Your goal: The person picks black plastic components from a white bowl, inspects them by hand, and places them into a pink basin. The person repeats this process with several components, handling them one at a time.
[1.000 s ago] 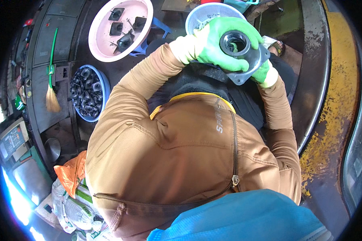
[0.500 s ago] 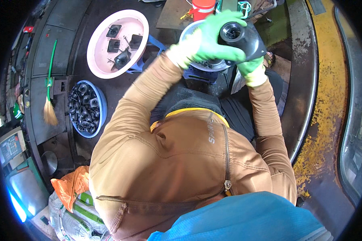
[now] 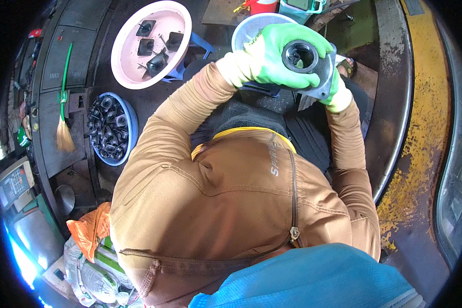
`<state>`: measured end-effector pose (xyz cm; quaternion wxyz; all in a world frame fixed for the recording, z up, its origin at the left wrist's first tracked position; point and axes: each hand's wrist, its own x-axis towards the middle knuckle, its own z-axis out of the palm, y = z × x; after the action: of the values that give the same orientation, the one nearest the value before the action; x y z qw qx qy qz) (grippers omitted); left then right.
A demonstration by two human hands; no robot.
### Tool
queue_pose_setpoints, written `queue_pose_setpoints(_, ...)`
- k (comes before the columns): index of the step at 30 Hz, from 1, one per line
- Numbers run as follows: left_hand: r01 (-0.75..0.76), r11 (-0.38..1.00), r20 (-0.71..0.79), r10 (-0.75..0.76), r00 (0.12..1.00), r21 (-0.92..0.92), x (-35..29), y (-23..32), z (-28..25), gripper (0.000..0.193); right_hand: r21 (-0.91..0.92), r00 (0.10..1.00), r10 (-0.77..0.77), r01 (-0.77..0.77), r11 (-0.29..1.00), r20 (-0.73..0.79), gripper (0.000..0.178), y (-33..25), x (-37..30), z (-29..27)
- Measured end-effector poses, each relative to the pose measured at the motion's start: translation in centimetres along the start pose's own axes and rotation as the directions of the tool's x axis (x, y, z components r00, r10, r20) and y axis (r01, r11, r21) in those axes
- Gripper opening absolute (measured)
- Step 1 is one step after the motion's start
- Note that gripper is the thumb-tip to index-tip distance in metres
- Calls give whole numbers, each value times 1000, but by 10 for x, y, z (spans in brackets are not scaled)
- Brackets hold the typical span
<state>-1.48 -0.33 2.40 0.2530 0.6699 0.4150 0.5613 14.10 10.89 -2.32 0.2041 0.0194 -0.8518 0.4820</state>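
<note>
The pink basin stands well to the left of the left hand, and the blue basin lies left too, but closer to the body. The pale colander is just behind this same hand. The black part is between both hands: the left is curled around its round collar, whose opening faces upward, while the right hand grips the square flange from the right, its fingers mostly hidden.

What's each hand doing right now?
Left hand: closed, holding the black part by its round end.
Right hand: against that part's right side; mostly hidden, so open or closed can't be told.
</note>
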Motion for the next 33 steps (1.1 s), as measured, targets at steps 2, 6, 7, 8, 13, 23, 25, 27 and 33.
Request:
queue_pose_setpoints(2, 38, 998, 96, -33, 995, -50, -1, -1, -4, 42, 83, 993, -93, 87, 993, 77, 66, 12, -4, 1)
queue_pose_setpoints(6, 154, 952, 358, -52, 932, -264, 0, -6, -7, 43, 0, 985, 46, -46, 999, 168, 60, 18, -23, 15)
queue_pose_setpoints(7, 205, 885, 404, -20, 914, -419, 1, -8, -4, 49, -57, 975, 121, -112, 992, 189, 59, 16, -26, 20)
queue_pose_setpoints(8, 206, 835, 437, 45, 898, -510, 3, -12, -1, 50, 19, 984, 112, -116, 993, 140, 54, 14, -28, 27)
queue_pose_setpoints(13, 123, 311, 124, -17, 992, -942, 7, -33, 2, 47, 812, 859, -56, -500, -302, 508, 46, -3, -7, 41)
queue_pose_setpoints(23, 228, 421, 6, -467, 884, -878, -18, -51, -33, 67, 883, 767, 640, -329, 333, 44, 51, -3, 21, 0)
queue_pose_setpoints(25, 391, 748, 94, -408, 908, -537, -20, -43, -34, 55, 890, 730, 681, -350, 290, 65, 43, 1, 16, 3)
queue_pose_setpoints(27, 404, 872, 121, -386, 915, -276, -17, -35, -40, 56, 914, 741, 663, -337, 227, 109, 31, 7, 17, 3)
queue_pose_setpoints(33, 212, 634, -272, -576, 771, -744, -9, -35, -24, 53, 922, 685, 698, -99, 374, -209, 29, 14, 21, 4)
